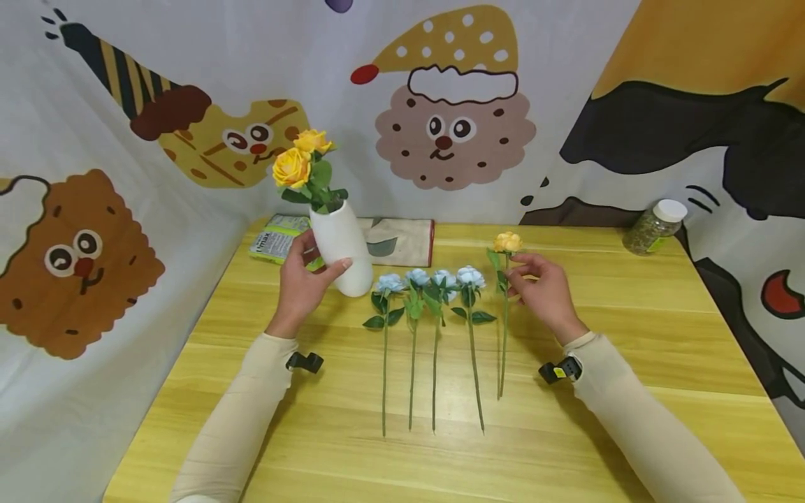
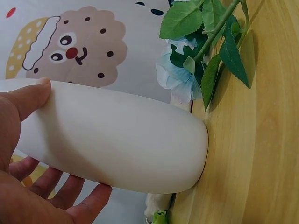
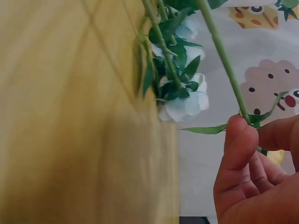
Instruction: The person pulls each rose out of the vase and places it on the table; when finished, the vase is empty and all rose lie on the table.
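My left hand (image 1: 302, 283) grips a white vase (image 1: 342, 248) around its side, thumb across the front and fingers behind. Two yellow roses (image 1: 292, 168) with green leaves stand in the vase, which leans a little in the head view. In the left wrist view the vase's base (image 2: 198, 149) is right at the tabletop. Between thumb and fingers, my right hand (image 1: 539, 290) pinches the stem of another yellow rose (image 1: 507, 242) just under its bloom. That stem (image 3: 224, 60) rises apart from the table in the right wrist view. Several pale blue roses (image 1: 470, 277) lie side by side between my hands.
Behind the vase lie a folded cloth (image 1: 409, 241) and a green-and-grey packet (image 1: 277, 237). A white-lidded jar (image 1: 655, 227) stands at the table's back right corner. A cartoon-printed curtain (image 1: 453, 202) hangs along the back of the wooden table (image 1: 352, 461).
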{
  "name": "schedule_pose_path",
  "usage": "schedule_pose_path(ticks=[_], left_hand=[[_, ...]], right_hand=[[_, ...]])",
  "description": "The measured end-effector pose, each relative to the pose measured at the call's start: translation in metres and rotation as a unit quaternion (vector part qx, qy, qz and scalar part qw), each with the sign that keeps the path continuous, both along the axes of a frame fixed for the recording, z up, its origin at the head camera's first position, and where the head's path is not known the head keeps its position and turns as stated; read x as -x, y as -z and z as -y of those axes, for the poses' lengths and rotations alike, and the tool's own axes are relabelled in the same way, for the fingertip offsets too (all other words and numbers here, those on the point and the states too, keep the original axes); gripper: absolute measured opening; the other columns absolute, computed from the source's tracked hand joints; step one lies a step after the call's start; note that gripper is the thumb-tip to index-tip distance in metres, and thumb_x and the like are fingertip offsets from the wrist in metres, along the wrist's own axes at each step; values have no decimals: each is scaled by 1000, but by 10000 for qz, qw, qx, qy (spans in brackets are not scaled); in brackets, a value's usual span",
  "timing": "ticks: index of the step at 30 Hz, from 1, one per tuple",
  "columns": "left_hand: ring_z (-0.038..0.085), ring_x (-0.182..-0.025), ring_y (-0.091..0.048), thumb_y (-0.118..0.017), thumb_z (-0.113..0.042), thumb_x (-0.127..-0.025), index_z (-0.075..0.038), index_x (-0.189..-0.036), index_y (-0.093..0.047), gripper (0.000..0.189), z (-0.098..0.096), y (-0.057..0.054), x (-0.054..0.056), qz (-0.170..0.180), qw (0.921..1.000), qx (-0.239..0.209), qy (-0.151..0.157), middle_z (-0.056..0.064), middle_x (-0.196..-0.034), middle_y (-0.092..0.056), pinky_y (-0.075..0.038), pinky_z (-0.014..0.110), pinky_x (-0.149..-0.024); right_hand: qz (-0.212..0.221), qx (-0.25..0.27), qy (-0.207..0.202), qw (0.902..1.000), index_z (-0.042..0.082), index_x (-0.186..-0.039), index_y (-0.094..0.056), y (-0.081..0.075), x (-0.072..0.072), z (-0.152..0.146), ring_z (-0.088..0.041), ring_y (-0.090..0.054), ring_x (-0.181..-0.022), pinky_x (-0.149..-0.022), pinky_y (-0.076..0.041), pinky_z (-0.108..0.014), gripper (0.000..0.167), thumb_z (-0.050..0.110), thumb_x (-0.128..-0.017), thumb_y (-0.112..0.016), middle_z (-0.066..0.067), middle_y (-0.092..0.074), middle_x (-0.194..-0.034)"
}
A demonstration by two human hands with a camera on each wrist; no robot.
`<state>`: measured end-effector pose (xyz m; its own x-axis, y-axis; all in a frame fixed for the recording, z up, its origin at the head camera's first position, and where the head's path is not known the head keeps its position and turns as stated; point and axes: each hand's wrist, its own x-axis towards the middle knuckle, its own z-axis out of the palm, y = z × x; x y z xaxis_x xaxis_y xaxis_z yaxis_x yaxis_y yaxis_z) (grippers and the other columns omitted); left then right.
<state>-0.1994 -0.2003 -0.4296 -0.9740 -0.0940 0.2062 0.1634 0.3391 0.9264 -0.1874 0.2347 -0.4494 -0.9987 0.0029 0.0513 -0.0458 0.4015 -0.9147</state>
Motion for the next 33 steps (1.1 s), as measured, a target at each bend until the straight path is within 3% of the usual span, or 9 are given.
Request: schedule_pose_path(ticks=[8, 17, 27, 33], left_hand=[[30, -132, -58, -89, -34, -88, -12, -156, -44, 84, 1, 0, 1, 45, 10000, -21, 6, 10, -151, -53, -56, 57, -105], [31, -131, -58, -89, -32, -88, -12, -155, -43, 83, 1, -1, 0, 48, 9999, -86, 33, 11, -149, -53, -56, 56, -105], [31, -131, -58, -89, -32, -88, -13, -155, -43, 84, 1, 0, 0, 85, 9999, -138, 9, 11, -149, -53, -56, 56, -105], [31, -132, -58, -89, -31, -88, -12, -156, -43, 84, 0, 0, -1, 66, 9999, -144, 46, 12, -150, -52, -56, 56, -105]], right_hand=[[877, 100, -316, 9956, -1, -143, -56, 14, -2, -2, -17, -75, -76, -61, -63, -36, 41, 14, -106, -65, -28, -65, -125], [1441, 186, -570, 9877, -2, -148, -50, 27, -7, -3, -18, -74, -82, -64, -62, -33, 47, 14, -106, -64, -28, -61, -131], [1613, 74, -746, 9841, -6, -144, -52, 33, -6, -5, -19, -74, -81, -65, -62, -33, 43, 9, -105, -63, -27, -65, -126], [1520, 52, -643, 9863, -8, -140, -56, 30, -8, -4, -18, -74, -79, -65, -63, -32, 41, 7, -103, -66, -24, -66, -120]])
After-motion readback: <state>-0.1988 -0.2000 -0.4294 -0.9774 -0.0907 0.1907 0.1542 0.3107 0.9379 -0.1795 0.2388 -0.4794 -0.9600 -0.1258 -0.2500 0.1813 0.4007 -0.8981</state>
